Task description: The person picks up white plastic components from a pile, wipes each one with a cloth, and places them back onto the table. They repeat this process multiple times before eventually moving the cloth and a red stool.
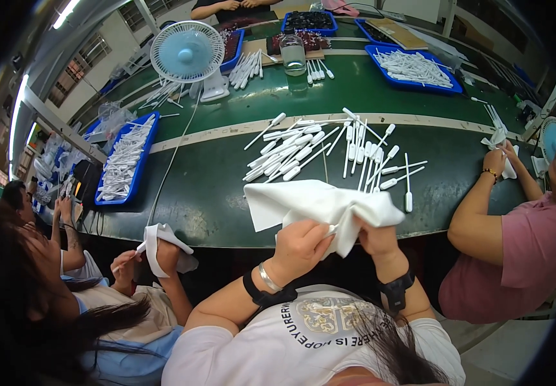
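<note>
Both my hands hold a white cloth point(304, 204) at the near edge of the green table point(213, 186). My left hand point(300, 248) grips the cloth's lower middle. My right hand point(376, 238) pinches its right side, and something thin may be wrapped inside, but it is hidden. Just beyond the cloth lies a loose pile of white plastic pipettes point(329, 151), spread across the table's middle.
A blue tray point(127, 161) of pipettes sits at left, another blue tray point(413, 67) far right. A small blue fan point(188, 55) and a clear bottle point(292, 55) stand at the back. Persons on my left point(143, 257) and right point(500, 161) wipe with cloths too.
</note>
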Action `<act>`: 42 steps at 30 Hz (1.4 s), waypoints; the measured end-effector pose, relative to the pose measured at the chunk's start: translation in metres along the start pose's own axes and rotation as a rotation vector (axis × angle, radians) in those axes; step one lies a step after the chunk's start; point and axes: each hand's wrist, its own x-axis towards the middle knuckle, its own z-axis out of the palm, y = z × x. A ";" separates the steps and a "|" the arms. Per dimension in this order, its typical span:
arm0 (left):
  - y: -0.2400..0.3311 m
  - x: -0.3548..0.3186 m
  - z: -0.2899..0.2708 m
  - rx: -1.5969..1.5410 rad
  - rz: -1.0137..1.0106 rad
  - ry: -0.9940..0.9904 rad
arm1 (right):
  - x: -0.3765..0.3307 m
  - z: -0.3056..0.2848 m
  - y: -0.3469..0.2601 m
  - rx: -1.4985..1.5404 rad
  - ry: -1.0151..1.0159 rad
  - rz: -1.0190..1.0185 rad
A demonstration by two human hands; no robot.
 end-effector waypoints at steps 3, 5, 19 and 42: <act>-0.001 -0.001 0.004 -0.017 0.024 0.001 | -0.006 0.005 0.008 -0.409 -0.113 -0.111; -0.004 -0.002 0.003 -0.030 0.017 -0.029 | -0.005 0.004 0.006 -0.330 -0.156 -0.081; -0.015 -0.009 -0.026 -0.198 -0.282 -0.215 | -0.002 -0.030 -0.002 -0.295 0.061 -0.059; -0.005 0.014 0.001 -0.734 -0.789 -0.414 | -0.002 0.022 -0.002 -0.157 0.088 -0.001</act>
